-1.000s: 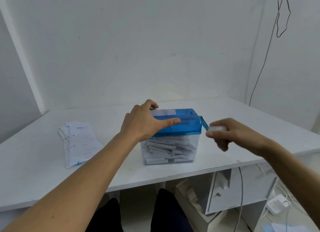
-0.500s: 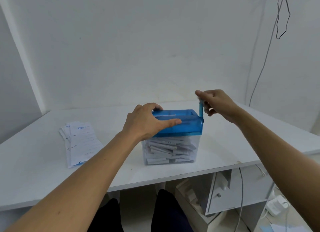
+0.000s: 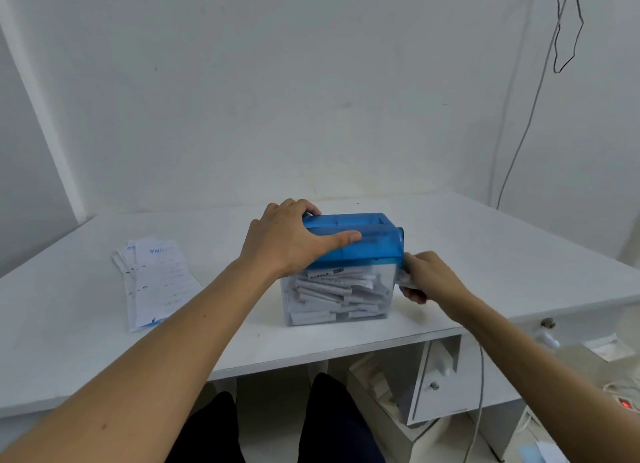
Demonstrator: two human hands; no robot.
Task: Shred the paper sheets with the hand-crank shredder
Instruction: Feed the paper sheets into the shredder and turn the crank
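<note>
Hands on the shredder [image 3: 367, 241] — one on the lid, one on the crank.
Left hand [image 3: 287, 241] lies over the left end of the blue lid, fingers curled over the far edge and thumb stretched along the top, clasping it. Right hand [image 3: 429, 279] sits low at the shredder's right side, fingers closed round the white crank handle [image 3: 404, 282] beside the clear bin, which holds cut strips [image 3: 332, 293]. Paper sheets [image 3: 156, 282] lie fanned on the bench [image 3: 485, 254] — well left of the left hand.
</note>
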